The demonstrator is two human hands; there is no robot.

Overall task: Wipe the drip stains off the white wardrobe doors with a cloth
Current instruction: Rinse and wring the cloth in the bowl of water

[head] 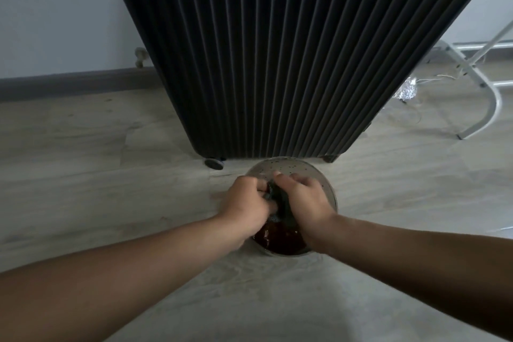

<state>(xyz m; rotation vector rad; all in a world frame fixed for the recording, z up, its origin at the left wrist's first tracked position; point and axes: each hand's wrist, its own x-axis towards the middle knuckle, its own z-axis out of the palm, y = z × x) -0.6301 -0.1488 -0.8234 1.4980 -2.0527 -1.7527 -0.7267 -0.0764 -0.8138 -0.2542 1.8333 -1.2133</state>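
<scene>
While both hands are closing on the same bundle, the person is wringing a dark cloth over a round bowl sitting on the floor. Left hand is fisted round the near-left end of the cloth, right hand is clenched on the far-right end, fingers curled over the top. Cloth is bunched between the two fists, long axis running roughly from the far edge of the bowl down toward the person, hanging just above dark reddish-brown liquid pooling in the near part of the bowl. Both hands are about equally near the cloth, touching it on either side, knuckles almost meeting.

Bowl is standing just in front of a black ribbed cabinet on castors; its inner wall is showing dark specks. White metal frame is standing well off to the right. No white wardrobe doors are showing in this view, so they probably lie out of shot, and the wiping step looks not yet resumed; this is likely a rinse-and-squeeze stage. Next move would call for lifting the cloth clear of the bowl, either hand serving equally. Risk: drips of dirty water on the pale floor.
</scene>
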